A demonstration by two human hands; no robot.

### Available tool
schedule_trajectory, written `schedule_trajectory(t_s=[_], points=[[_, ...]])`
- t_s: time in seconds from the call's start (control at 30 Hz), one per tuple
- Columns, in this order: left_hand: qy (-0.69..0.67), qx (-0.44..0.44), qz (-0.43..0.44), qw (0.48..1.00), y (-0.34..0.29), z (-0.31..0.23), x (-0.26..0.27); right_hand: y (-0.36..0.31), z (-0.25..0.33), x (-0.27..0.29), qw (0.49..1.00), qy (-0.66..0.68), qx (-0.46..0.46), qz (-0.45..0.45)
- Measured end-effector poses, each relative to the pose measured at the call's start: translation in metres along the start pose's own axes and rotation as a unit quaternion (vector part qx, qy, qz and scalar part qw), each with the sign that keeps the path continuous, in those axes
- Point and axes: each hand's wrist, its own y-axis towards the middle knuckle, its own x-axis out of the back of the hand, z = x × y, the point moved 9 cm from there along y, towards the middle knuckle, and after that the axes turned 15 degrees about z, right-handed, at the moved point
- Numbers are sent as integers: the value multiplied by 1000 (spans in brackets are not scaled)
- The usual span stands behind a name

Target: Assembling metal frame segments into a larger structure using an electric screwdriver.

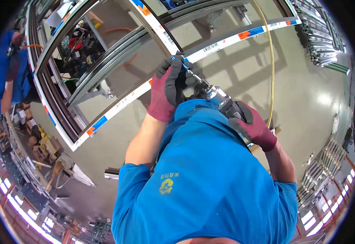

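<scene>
Both hands wear maroon gloves with dark grey palms and fingers. My right hand (252,126) is wrapped round the body of a drill (223,101), its chuck and bit pointing up and left. Close to the bit's tip, my left hand (167,83) is closed at the near edge of a metal frame (122,101), where two of its bars meet. A small blue piece (180,62) shows among the left fingers; I cannot tell what it is. The fingers and the dark area behind them hide where the bit's tip ends.
White tape with blue and orange patches covers the frame bars. A yellow hose (271,61) hangs down past my right hand. Bundled metal profiles (317,34) lie at the far right. At the left stands another person in blue (8,77), near boxes (49,146) and shelving.
</scene>
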Motion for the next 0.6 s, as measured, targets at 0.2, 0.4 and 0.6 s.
schedule_trajectory(t_s=[0.2, 0.4, 0.6], points=[[38, -10, -37, 999, -28, 12, -12, -11, -41, -5, 998, 46, 35, 19], [157, -29, -80, 984, -30, 20, -25, -14, -62, 5, 997, 43, 64, 10], [279, -61, -130, 949, -21, 28, -29, 0, -79, 20, 985, -63, 151, -53]])
